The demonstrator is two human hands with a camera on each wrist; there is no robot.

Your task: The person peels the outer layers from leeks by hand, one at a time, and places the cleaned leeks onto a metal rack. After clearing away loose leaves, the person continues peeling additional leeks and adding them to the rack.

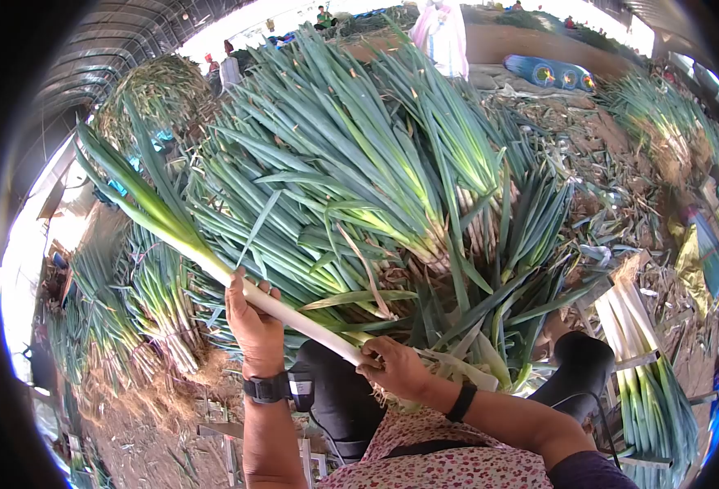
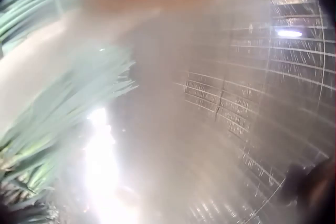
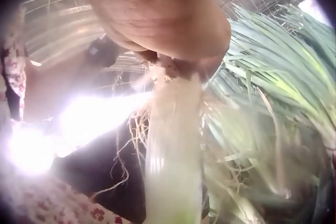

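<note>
A long green onion point(image 1: 298, 319) slants across the head view, its leaves at upper left and its white root end at lower right. My left hand point(image 1: 255, 326) holds the white stalk partway along, fingers curled round it. At the root end, the fingers of my right hand point(image 1: 399, 371) pinch the stalk. In the right wrist view the hand point(image 3: 157, 14) covers part of the white stalk point(image 3: 173, 155), and thin roots point(image 3: 139, 134) hang beside it. The left wrist view is blurred; the pale stalk point(image 2: 26, 71) crosses its left side.
A big heap of green onions point(image 1: 335, 155) lies right in front of the hands. Tied bundles point(image 1: 172, 318) with roots stand at left. At right, more onions point(image 1: 637, 350) lie in a metal rack. Loose trimmings point(image 1: 612, 187) cover the ground, and a blue roll point(image 1: 547, 72) lies behind.
</note>
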